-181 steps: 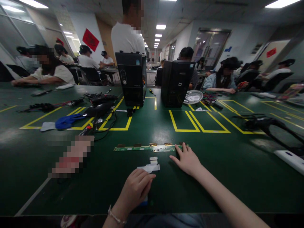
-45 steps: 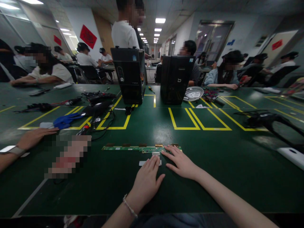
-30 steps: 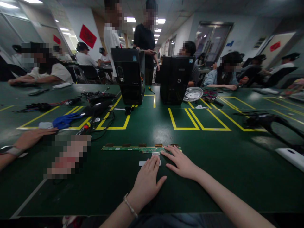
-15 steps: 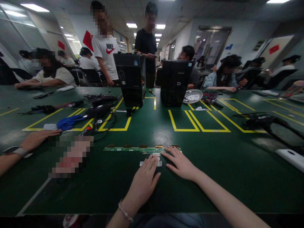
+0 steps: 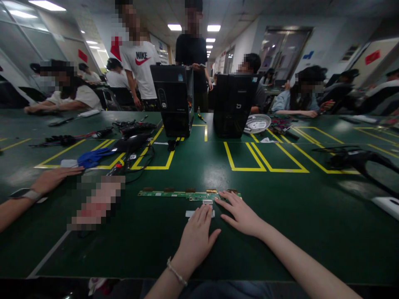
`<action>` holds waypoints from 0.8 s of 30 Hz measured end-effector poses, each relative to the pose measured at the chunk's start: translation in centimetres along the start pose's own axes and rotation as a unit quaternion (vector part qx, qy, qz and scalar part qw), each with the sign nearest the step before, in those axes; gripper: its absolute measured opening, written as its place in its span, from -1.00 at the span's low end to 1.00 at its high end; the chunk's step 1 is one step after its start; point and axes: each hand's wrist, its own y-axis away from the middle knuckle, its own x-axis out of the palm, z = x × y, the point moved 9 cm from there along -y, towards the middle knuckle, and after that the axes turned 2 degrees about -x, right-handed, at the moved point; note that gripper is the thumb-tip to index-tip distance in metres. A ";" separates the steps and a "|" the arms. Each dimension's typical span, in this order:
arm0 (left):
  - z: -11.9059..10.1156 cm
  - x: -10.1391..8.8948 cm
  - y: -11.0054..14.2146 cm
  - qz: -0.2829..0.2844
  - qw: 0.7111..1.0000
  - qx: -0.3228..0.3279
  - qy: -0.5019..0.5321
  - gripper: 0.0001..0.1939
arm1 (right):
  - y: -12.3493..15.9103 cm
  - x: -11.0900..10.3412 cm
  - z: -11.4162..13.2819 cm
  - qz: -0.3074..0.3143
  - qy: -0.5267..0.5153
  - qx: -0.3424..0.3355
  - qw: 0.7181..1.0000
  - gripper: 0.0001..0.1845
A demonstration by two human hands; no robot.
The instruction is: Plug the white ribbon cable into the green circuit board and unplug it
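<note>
A long, narrow green circuit board (image 5: pixel 170 194) lies flat on the dark green table. Gold-brown tabs line its far edge, and a white connector (image 5: pixel 207 202) sits on its near edge. My right hand (image 5: pixel 240 211) is laid flat with fingers apart, its fingertips on the right end of the board. Just in front of the connector, my left hand (image 5: pixel 199 232) lies palm down, fingers stretched out and thumb spread. Its fingers cover part of a white flat piece (image 5: pixel 190 214) below the board; what that piece is, I cannot tell.
Two black computer towers (image 5: pixel 174 97) stand at the back. A co-worker's hand (image 5: pixel 56 180) rests at the left beside a blue glove (image 5: pixel 95 158). Cables and a black tool lie behind it. A white round basket (image 5: pixel 257 123) stands at right; a black frame (image 5: pixel 358 160) lies further right.
The whole view has shifted slightly. My left hand has slid a little back from the connector, showing more of it. My right hand stays on the board's right end.
</note>
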 end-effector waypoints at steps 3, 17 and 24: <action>-0.1 0.4 0.0 0.002 1.000 -0.007 -0.005 -0.41 | 0.0 0.0 0.0 0.003 0.001 -0.002 1.000 -0.43; 1.5 -4.6 0.4 -0.083 0.995 -0.045 0.021 -0.55 | 0.0 -0.4 0.6 -0.003 0.010 -0.011 1.000 -0.43; 8.7 -5.2 5.2 -0.104 0.987 -0.116 0.031 -0.64 | -0.7 -0.7 2.8 0.036 -0.024 -0.085 0.995 -0.41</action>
